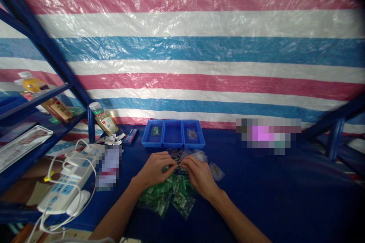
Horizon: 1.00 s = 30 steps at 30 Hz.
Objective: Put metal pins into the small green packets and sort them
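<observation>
Blue tray (172,145): packet (156,131) left compartment, packet (192,134) right compartment | green packets (167,197) heaped nearer | left hand (154,169), right hand (199,176) both pinching clear packet (178,158)

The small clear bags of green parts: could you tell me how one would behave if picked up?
The clear bags look thin and crinkled, so one would probably flop rather than hold its shape. Its small contents suggest it is light. Piled overlapping, they may slide over one another.
</observation>
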Tool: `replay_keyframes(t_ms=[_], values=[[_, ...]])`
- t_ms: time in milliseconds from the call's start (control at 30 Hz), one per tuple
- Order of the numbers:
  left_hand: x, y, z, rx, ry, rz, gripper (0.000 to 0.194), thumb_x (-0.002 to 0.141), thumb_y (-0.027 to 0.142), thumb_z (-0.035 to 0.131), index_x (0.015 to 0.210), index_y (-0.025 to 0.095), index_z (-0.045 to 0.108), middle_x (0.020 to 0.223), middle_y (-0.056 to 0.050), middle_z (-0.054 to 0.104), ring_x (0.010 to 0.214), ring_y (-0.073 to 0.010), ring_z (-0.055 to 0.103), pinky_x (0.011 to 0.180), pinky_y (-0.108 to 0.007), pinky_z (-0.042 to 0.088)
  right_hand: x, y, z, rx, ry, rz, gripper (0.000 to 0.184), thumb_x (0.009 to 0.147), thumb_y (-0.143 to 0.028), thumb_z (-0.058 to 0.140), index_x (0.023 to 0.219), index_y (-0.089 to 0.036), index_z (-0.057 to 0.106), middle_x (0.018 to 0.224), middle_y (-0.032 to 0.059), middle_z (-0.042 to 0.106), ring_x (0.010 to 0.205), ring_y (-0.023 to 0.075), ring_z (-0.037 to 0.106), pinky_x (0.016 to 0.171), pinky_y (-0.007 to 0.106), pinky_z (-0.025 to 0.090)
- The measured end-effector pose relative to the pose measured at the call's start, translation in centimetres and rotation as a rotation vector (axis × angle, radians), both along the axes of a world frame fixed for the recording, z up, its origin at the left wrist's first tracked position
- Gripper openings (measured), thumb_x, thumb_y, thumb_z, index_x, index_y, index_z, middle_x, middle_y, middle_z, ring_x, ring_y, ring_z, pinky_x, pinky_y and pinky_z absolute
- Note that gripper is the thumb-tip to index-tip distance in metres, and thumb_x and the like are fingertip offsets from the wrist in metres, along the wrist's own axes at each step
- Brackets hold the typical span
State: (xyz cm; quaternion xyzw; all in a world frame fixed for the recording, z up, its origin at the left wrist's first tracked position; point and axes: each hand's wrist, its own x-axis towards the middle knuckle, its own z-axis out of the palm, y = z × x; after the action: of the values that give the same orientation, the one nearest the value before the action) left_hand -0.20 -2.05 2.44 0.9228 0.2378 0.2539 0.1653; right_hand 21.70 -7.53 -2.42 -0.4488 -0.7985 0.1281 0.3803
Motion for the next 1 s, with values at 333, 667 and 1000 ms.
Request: replay_keyframes(t_ms=[333,667,1000], values=[[-0.04,0.07,0.09,0.008,-0.002,0.009,0.017,0.099,0.020,0.057,0.093,0.017,0.072,0.084,-0.004,0.074,0.078,-0.0157,0.065,0.078,-0.029,0.049,0.29,0.10,0.27,-0.009,-0.011,-0.024,0.019,0.106,-0.019,0.045,0.103,-0.022,0.064,0.096,0.0066,0.070,0.084,0.0205,0.069,0.076,0.032,0.053],[-0.61,0.33,0.11,0.027,-0.017,0.065,0.018,0.099,0.021,0.058,0.091,0.016,0.074,0.080,-0.005,0.071,0.076,-0.0160,0.062,0.070,-0.028,0.047,0.53,-0.01,0.33,-0.008,0.016,0.003,0.014,0.105,-0.023,0.049,0.115,-0.023,0.060,0.096,0.0061,0.070,0.082,0.0206,0.069,0.075,0.033,0.054],[-0.27,0.22,0.25,0.013,0.007,0.037,0.019,0.100,0.023,0.058,0.092,0.016,0.073,0.083,-0.005,0.073,0.078,-0.0162,0.063,0.072,-0.028,0.048,0.49,0.01,0.25,0.001,0.007,-0.006,0.017,0.106,-0.020,0.045,0.108,-0.022,0.062,0.093,0.0062,0.070,0.080,0.0206,0.068,0.074,0.032,0.052]])
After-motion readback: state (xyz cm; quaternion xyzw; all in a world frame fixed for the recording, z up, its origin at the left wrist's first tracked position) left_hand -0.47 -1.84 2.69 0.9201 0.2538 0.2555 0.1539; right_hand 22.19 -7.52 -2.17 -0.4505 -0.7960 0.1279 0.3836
